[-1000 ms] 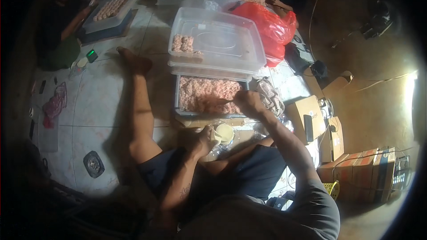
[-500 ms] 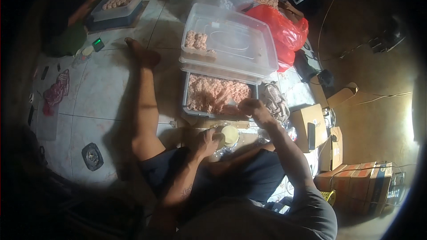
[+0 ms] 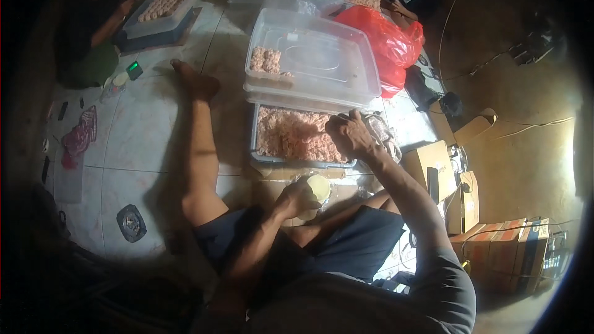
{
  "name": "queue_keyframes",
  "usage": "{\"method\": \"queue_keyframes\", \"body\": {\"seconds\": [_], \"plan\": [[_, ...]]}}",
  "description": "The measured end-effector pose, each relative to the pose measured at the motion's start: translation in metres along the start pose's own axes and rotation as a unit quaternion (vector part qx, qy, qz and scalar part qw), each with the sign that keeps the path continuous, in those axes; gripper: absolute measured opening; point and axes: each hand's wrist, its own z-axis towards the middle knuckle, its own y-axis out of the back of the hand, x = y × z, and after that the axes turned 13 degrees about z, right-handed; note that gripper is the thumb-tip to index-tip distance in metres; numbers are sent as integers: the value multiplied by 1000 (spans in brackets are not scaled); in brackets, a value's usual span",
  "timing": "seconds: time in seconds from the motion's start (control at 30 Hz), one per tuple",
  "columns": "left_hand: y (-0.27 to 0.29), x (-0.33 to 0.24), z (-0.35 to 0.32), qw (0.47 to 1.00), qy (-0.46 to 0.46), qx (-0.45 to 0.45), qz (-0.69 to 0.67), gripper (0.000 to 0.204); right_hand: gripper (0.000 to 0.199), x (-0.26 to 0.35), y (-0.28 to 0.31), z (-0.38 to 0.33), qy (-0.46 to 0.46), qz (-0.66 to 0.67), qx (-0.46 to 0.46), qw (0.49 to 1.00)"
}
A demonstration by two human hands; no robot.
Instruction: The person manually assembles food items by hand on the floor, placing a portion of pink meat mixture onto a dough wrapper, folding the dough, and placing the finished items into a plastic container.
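We sit on the tiled floor (image 3: 130, 142) with our left hand (image 3: 296, 196) cupped around a pale round wrapper (image 3: 319, 187), gripping it just in front of the tray (image 3: 262, 159). That tray is full of pink filling (image 3: 291, 136), and our right hand (image 3: 349, 135) rests curled on the filling at its right end; we cannot tell whether it has closed on any. A clear lidded box (image 3: 312, 65) with a few finished pieces lies just beyond the tray, with a red bag (image 3: 387, 43) to its right. Cardboard boxes (image 3: 433, 167) lie near our right arm. Another person (image 3: 93, 31) works at a second tray (image 3: 162, 9) far left.
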Motion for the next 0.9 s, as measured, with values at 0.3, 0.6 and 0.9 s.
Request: {"method": "queue_keyframes", "body": {"seconds": [0.3, 0.6, 0.9], "plan": [[-5, -65, -23, 971, 92, -48, -216, 35, 11, 18, 11, -71, -83, 442, -226, 864], [-23, -166, 7, 840, -145, -2, -523, 84, 23, 83, -17, -102, -39, 431, -377, 819], [-21, -153, -5, 883, -104, -36, -456, 93, 26, 113, -35, -124, -1, 446, -283, 849]]}}
